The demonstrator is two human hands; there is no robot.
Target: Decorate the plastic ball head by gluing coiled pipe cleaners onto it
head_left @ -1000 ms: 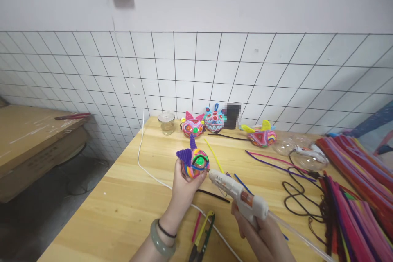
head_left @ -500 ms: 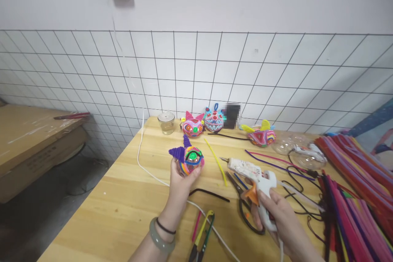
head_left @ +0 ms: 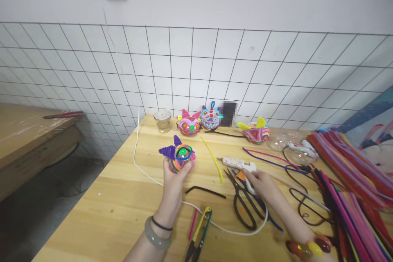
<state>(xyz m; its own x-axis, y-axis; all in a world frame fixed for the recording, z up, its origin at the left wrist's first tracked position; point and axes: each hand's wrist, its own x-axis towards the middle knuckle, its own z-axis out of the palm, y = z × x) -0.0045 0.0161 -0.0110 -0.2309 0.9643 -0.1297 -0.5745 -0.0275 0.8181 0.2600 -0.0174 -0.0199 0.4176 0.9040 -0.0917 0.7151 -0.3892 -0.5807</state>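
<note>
My left hand (head_left: 175,176) is closed around a colourful pipe-cleaner ornament (head_left: 183,156) with purple ears, a green eye and a clear ball showing between its coils. It is held up over the left half of the table. My right hand (head_left: 259,182) has its fingers on the handle of a white hot glue gun (head_left: 236,163) with an orange trigger. The gun lies low at the tabletop, its nozzle pointing left. Just in front of it are black-handled scissors (head_left: 242,200). A bent black pipe cleaner (head_left: 205,191) and a yellow pipe cleaner (head_left: 212,159) lie between the hands.
Behind stand a glass jar (head_left: 162,121), a pink-eared ornament (head_left: 189,123), a blue ornament (head_left: 210,118) and a yellow-eared one (head_left: 257,133). Thread snips (head_left: 201,229) lie in front. A white cord (head_left: 227,231) crosses the table. Pipe-cleaner bundles (head_left: 353,208) fill the right side.
My right hand has lowered the glue gun from above the scissors to the table, farther back. The scissors now show more fully. My left hand still holds the ornament.
</note>
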